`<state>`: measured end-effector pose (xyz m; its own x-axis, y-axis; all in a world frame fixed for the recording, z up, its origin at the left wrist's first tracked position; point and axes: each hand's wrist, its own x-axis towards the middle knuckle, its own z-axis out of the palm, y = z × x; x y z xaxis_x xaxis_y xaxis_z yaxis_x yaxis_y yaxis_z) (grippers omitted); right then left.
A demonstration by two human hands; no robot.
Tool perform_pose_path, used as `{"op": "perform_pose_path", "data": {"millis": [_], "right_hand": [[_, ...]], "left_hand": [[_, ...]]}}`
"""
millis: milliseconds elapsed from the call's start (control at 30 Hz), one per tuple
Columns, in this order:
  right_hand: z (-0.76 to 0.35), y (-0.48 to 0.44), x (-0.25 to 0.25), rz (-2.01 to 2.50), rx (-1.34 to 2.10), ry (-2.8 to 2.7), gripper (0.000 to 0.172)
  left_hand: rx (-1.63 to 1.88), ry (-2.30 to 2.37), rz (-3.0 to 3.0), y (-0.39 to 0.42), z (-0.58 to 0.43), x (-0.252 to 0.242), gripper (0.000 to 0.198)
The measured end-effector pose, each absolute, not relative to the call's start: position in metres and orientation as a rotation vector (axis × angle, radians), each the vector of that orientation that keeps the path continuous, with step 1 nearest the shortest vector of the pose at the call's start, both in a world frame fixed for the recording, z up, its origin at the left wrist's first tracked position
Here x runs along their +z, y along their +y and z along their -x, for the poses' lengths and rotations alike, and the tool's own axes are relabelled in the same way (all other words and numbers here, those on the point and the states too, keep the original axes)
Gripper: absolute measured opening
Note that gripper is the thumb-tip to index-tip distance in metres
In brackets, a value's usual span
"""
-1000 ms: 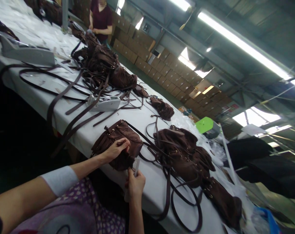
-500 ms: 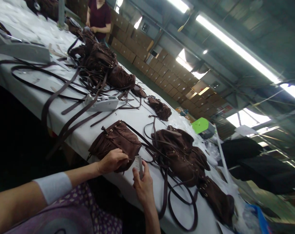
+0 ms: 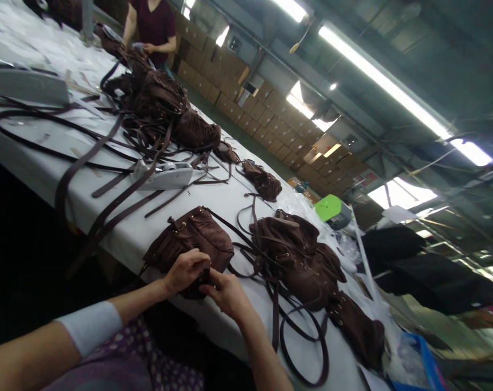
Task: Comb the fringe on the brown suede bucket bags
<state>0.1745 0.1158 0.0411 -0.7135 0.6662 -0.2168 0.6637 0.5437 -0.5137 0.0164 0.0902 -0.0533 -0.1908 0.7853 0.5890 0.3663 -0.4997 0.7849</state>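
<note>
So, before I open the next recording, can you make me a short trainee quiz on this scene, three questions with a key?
1. Which thing are the left hand and right hand working at?
A. A blue bin
B. A brown bag
C. A green panel

2. True or false: cardboard boxes are stacked beyond the white-covered table.

3. Fill in: the band around the left forearm is ____ in colour.

Key:
1. B; both hands meet at its near side, though what the fingertips pinch is too small to tell.
2. True.
3. White.
</note>
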Motion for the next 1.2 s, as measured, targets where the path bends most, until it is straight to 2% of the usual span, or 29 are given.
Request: {"op": "perform_pose_path", "data": {"millis": [67,200,500,800,967,1133,1200], "right_hand": [[-0.176,0.111,0.035,1.213,1.265,-2.575,0.032],[-0.18,0.105,0.03,1.219,1.778,-2.234,0.039],[-0.183,0.079,0.012,1.103,2.213,-1.544,0.054],[-0.188,0.044,0.037,0.812,2.294,-1.177,0.057],[-0.198,0.043,0.041,0.811,2.181,-1.127,0.053],[-0.199,0.046,0.038,0.877,2.104,-1.133,0.057],[-0.197,0.041,0.04,0.898,2.106,-1.134,0.055]], "left_hand": [[1.672,1.316,-1.589,0.093,-0.016,-0.051,0.023],[1.567,1.167,-1.498,0.095,-0.012,-0.045,0.024],[1.451,1.126,-1.599,0.095,-0.009,-0.042,0.036],[1.474,1.182,-1.71,0.098,-0.01,-0.049,0.034],[1.553,1.118,-1.702,0.079,-0.01,-0.022,0.024],[1.256,0.914,-2.14,0.058,-0.028,-0.01,0.017],[1.207,0.918,-2.196,0.061,-0.037,-0.023,0.025]]}}
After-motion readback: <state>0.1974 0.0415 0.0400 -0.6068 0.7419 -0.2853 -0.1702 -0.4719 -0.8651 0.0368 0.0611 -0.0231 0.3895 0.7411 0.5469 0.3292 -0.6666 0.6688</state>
